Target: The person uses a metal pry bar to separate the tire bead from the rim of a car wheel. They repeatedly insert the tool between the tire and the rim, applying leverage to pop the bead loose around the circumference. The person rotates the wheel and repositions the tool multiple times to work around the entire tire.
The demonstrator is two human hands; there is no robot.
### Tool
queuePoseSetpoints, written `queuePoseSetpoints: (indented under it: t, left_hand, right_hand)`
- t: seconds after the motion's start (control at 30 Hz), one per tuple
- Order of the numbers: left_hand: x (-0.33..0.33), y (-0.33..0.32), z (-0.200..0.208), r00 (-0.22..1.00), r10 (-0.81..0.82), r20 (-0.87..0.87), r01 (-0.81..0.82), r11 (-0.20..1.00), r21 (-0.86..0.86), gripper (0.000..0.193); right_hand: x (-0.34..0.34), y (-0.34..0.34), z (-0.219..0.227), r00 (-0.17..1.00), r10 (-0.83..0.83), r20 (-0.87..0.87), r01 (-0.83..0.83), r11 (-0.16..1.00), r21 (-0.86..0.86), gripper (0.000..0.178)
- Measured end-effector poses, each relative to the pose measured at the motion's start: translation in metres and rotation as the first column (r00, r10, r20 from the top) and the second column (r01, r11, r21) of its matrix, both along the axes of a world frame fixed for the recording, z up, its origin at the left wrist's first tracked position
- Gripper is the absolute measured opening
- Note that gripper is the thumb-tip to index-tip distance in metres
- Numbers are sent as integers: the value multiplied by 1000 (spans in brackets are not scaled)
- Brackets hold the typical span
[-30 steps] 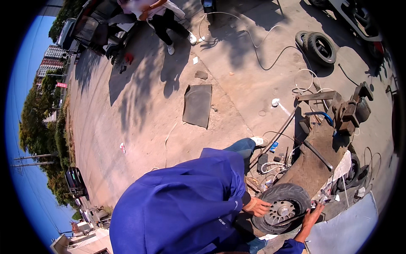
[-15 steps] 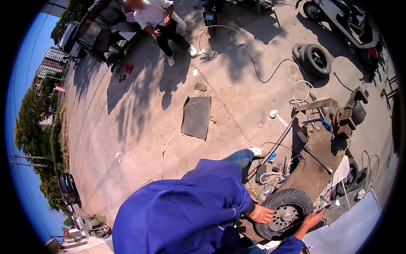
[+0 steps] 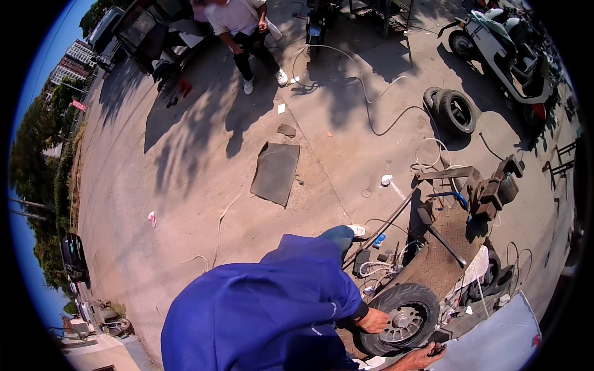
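A small wheel (image 3: 416, 301) with a black tyre and a spoked metal rim lies on a rusty, checkered steel bench (image 3: 447, 253). My left hand (image 3: 373, 321) reaches across the tyre from the left, its fingers closed over the edge of the rim. Beside the near right edge of the tyre is my right hand (image 3: 422, 357). Its fingers are curled round a small dark thing too unclear to name. On the bench beyond the wheel rests a hammer (image 3: 447, 245) with a long handle.
A bench vise (image 3: 495, 193) and a blue-handled tool (image 3: 450, 196) are at the bench's far end. A pale sheet (image 3: 495, 334) stands at the right. Tyres (image 3: 458, 112), hoses, a black mat (image 3: 275, 173), a scooter (image 3: 504, 59) and a person (image 3: 244, 37) are farther off.
My right hand has moved down and left along the wheel's near right side. My left hand stays at the rim. The whole view has shifted slightly.
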State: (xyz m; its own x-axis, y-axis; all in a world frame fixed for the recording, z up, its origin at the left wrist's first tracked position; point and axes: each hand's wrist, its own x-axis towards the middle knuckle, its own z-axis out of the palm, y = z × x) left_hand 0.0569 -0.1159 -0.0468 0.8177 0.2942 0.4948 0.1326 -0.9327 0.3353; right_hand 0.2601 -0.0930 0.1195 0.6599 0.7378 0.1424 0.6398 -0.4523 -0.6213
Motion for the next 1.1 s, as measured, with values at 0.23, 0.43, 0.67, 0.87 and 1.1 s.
queuePoseSetpoints:
  t: [0.23,0.43,0.67,0.87,1.1]
  left_hand:
    - [-3,14,0,999,-41,-9,41,999,3,21]
    - [-1,27,17,992,-89,-94,89,996,2,22]
    - [-2,57,137,904,-276,-327,178,938,-298,51]
    - [-25,114,246,903,-279,-326,-50,685,-726,85]
    - [-36,183,248,992,115,-50,-123,801,-586,79]
  right_hand:
    - [-40,37,9,960,264,91,-248,956,-154,51]
    - [-61,92,0,769,635,67,-614,764,-199,38]
    - [-26,107,105,978,207,38,-198,844,499,32]
    - [-42,28,178,964,183,194,-266,722,639,35]
    - [-100,-47,301,620,624,476,-776,578,252,34]
